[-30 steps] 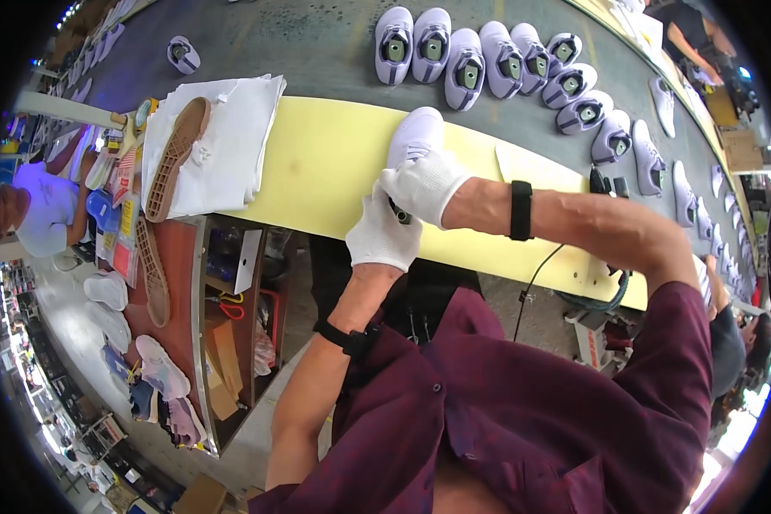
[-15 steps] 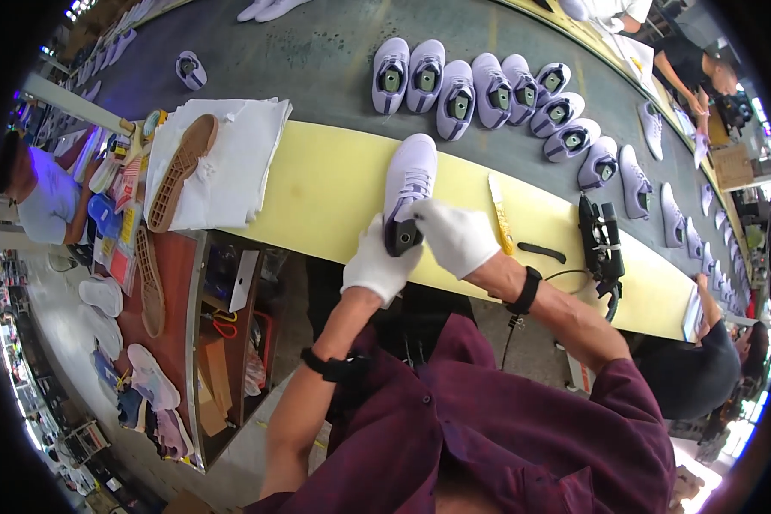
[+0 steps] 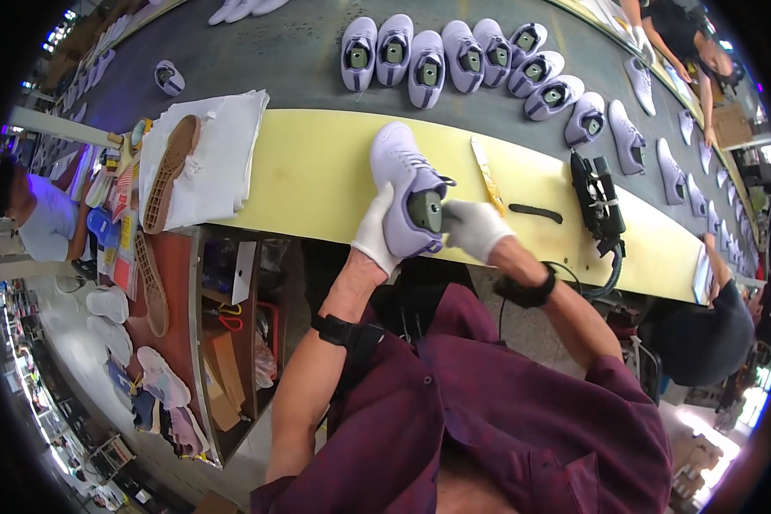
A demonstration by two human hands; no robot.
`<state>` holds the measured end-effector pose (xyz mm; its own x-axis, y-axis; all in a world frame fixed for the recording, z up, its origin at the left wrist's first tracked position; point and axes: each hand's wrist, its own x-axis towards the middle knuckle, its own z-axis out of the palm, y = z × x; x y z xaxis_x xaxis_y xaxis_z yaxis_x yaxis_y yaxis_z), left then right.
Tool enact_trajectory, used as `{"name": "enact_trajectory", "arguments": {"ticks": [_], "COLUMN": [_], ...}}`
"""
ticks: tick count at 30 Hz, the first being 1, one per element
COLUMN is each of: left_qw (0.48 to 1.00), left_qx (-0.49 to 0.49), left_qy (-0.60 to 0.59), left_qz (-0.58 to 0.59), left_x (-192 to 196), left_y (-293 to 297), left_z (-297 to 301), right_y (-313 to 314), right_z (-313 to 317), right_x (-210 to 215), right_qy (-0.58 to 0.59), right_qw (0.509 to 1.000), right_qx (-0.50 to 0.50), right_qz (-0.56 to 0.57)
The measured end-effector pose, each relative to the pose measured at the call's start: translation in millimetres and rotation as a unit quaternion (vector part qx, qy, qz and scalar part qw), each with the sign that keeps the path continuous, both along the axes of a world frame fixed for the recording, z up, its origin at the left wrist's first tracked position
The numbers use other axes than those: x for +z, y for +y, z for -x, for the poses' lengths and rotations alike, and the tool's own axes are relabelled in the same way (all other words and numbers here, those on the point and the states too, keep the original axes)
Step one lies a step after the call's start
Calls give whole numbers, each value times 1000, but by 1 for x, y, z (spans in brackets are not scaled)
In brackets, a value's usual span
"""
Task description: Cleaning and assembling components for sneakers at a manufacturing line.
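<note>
A lavender lace-up sneaker [image 3: 400, 163] is tilted over the near edge of the yellow work surface, toe pointing away from me. Inside its opening sits a dark green shoe last [image 3: 426, 210]. My white-gloved left hand [image 3: 373, 233] is closed round the sneaker's left side and heel, holding it up. Close to the right side of the collar is my right hand [image 3: 478, 230], also gloved, with its fingers bent together. Whether anything is pinched in them is hidden. A yellow-handled knife [image 3: 488, 176] and a black curved strip [image 3: 535, 212] lie beyond the right hand.
Several lavender sneakers [image 3: 427, 73] stand on the dark conveyor [image 3: 291, 60] behind the yellow board [image 3: 308, 154]. White sheets [image 3: 227, 154] bear a brown sole [image 3: 173, 171] at left. A black tool [image 3: 598, 201] with a cable lies at right. Other people work at both sides.
The sneaker has tipped and rolled, turning its opening and right side to view. My left hand has shifted to its left side. My right hand has drawn back from the tongue toward the heel.
</note>
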<state>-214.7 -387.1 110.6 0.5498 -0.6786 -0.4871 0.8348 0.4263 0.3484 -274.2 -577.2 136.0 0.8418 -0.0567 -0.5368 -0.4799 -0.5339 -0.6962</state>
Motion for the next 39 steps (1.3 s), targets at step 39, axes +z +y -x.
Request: {"name": "enact_trajectory", "arguments": {"ticks": [39], "left_qw": [989], "left_qx": [-83], "left_qy": [-6], "left_qz": [-120], "left_x": [34], "left_y": [-34], "left_z": [5], "right_y": [-3], "right_z": [76], "right_x": [129], "right_qy": [-412], "right_qw": [900], "right_qx": [-14], "right_qz": [144]}}
